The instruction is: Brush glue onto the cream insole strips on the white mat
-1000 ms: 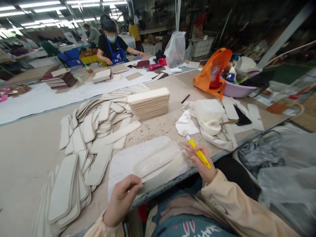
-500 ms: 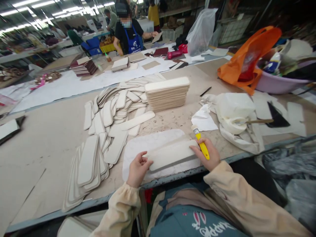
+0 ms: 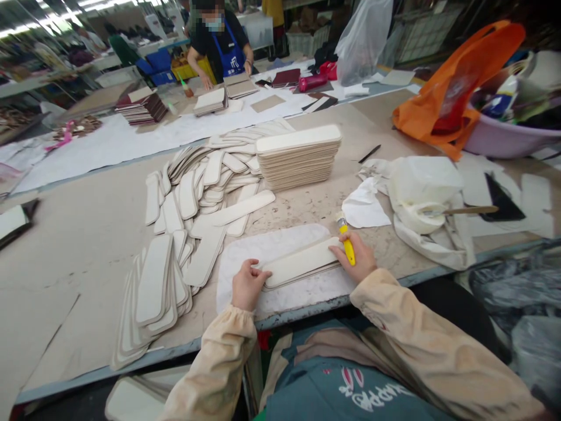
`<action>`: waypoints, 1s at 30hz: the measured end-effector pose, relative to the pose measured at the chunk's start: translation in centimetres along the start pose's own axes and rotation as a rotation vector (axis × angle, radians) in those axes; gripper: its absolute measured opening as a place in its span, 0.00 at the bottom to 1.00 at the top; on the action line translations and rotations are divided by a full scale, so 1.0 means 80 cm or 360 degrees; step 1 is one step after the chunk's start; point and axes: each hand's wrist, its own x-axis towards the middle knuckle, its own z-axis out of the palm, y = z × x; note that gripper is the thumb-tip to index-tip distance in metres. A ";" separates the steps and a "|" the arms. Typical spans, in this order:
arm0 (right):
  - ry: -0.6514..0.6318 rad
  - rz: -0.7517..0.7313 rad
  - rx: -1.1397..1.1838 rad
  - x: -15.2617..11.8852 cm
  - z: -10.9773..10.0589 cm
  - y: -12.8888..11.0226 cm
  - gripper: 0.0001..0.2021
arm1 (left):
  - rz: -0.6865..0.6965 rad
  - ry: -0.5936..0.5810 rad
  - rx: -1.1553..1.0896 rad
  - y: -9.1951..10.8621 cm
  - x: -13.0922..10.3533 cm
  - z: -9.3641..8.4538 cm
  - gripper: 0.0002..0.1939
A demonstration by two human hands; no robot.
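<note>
A few long white panels with rounded corners (image 3: 302,261) lie stacked on a pale paper sheet (image 3: 236,257) near the table's front edge. My left hand (image 3: 249,284) pinches their left end between thumb and fingers. At the right end, my right hand (image 3: 356,256) grips the panels with its thumb while also holding a yellow-handled brush (image 3: 348,247), bristles pointing up and away. Behind the sheet rises a neat tall stack of similar panels (image 3: 298,158). Loose panels (image 3: 154,278) are spread in overlapping piles to the left.
To the right sit a white container (image 3: 427,184) with a wooden-handled tool, a crumpled white cloth (image 3: 366,203), an orange bag (image 3: 451,99) and a lilac basin (image 3: 504,139). A dark thin tool (image 3: 369,154) lies behind the cloth. Across the table a person (image 3: 221,44) handles boards.
The panel between my hands has come down onto others, with their edges now lined up beneath it. My right hand and the brush have shifted slightly left. The person opposite has lowered a raised board.
</note>
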 end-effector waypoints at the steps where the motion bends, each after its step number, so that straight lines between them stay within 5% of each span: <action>1: -0.0010 -0.0001 -0.0006 0.000 0.001 0.001 0.15 | 0.0005 -0.0004 0.0015 0.000 0.000 0.000 0.21; 11: -0.0045 -0.0066 -0.0074 0.000 0.014 0.016 0.12 | 0.0052 -0.0012 0.0127 -0.006 0.003 0.001 0.19; 19: 0.0119 -0.0732 -0.0294 -0.006 0.013 0.002 0.04 | 0.0042 -0.0045 0.0290 0.001 0.002 -0.003 0.19; 25: -0.0267 -0.1246 -0.0234 -0.053 0.059 -0.046 0.11 | 0.0041 -0.0115 0.0408 0.004 0.007 -0.005 0.22; 30: -0.0392 -0.1157 -0.0252 -0.061 0.075 -0.047 0.18 | 0.0088 -0.0161 0.0440 -0.003 0.010 -0.003 0.23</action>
